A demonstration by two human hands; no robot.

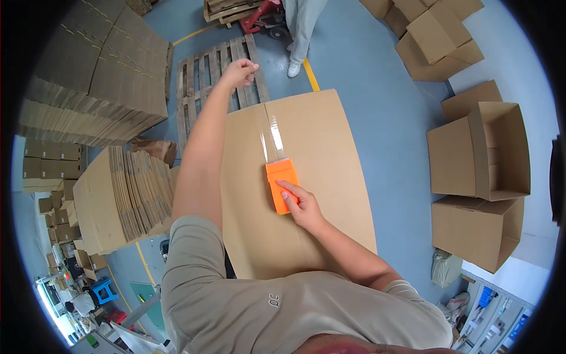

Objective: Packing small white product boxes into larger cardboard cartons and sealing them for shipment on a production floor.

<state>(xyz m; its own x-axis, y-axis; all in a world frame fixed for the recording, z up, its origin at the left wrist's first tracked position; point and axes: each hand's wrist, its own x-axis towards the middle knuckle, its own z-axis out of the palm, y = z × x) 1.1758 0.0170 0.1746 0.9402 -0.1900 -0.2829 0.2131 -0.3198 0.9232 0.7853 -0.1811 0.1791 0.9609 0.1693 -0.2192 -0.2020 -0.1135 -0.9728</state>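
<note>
A large brown cardboard box [330, 177] lies in front of me, with a seam running along its top. My right hand [303, 209] grips an orange tape dispenser [283, 177] that rests on the box near the middle of the seam. From the dispenser's far end a strip of clear, shiny tape [271, 138] runs along the seam toward the far edge. My left hand [239, 74] is raised past the box's far left corner, over a wooden pallet. Its fingers are curled in, and nothing shows between them.
Beyond the box is the wooden pallet [197, 76]. On the left stand stacks of flattened cardboard [127, 194] and a taller stack [106, 65]. Open boxes [457, 156] line the right side. A person's leg [300, 35] is beside a red pallet jack [262, 17] at the back.
</note>
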